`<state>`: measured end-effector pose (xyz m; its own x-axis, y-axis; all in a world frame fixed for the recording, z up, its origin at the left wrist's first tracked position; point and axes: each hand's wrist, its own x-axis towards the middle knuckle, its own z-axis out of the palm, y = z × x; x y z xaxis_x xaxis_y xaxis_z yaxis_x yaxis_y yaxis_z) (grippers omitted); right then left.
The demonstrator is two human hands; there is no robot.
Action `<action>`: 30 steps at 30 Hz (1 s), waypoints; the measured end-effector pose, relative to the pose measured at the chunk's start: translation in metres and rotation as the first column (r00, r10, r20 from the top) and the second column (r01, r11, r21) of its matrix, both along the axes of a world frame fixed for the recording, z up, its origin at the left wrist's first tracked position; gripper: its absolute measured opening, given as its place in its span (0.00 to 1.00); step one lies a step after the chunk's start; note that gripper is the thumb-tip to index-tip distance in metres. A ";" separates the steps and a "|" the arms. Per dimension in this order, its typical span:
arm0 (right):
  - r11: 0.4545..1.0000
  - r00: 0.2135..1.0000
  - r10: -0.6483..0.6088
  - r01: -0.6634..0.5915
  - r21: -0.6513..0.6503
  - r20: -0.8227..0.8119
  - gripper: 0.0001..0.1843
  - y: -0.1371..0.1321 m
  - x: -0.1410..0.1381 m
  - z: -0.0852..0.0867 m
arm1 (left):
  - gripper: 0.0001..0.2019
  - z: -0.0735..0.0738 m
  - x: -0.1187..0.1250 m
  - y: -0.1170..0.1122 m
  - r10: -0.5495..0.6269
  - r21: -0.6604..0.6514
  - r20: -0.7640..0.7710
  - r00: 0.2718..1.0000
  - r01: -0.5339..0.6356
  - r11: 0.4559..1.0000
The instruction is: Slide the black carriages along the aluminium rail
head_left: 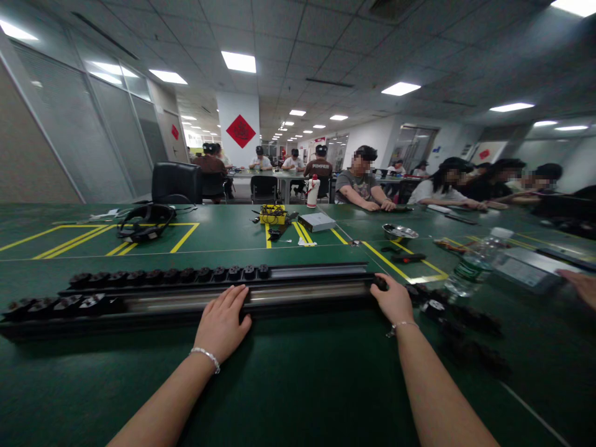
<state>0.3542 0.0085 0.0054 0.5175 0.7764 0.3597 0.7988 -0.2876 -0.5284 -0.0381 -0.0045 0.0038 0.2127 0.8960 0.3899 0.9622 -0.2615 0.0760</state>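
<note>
A long black track with a metallic channel lies crosswise in front of me. Several black socket-like modules sit in its left part. Behind it runs a second black track, with a row of similar modules along its left and middle. My left hand rests on the near track, fingers stretched out over its channel. At that track's right end, my right hand pinches a small black module, partly hidden by the fingers.
Loose black modules lie right of my right hand, near a plastic bottle. Further back are a metal bowl, a grey box, a yellow holder and a black headset. A co-worker's hand shows at the right edge.
</note>
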 end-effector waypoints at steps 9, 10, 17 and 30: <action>1.000 1.000 -0.015 0.015 -0.012 0.000 0.24 0.000 0.000 0.000 | 0.25 0.000 0.000 0.000 -0.003 0.000 -0.002 1.000 0.003 1.000; 1.000 1.000 -0.025 0.025 -0.016 -0.007 0.24 0.000 0.000 0.001 | 0.25 -0.001 -0.001 0.000 -0.004 -0.001 -0.001 1.000 0.004 1.000; 0.999 0.999 -0.043 0.043 -0.008 -0.022 0.24 -0.002 0.000 0.002 | 0.25 -0.002 0.000 0.000 -0.010 0.009 -0.009 1.000 0.010 1.000; 0.986 0.995 0.032 -0.047 0.161 0.093 0.20 0.002 0.006 -0.009 | 0.25 -0.003 -0.001 0.002 -0.009 0.003 0.011 1.000 0.009 1.000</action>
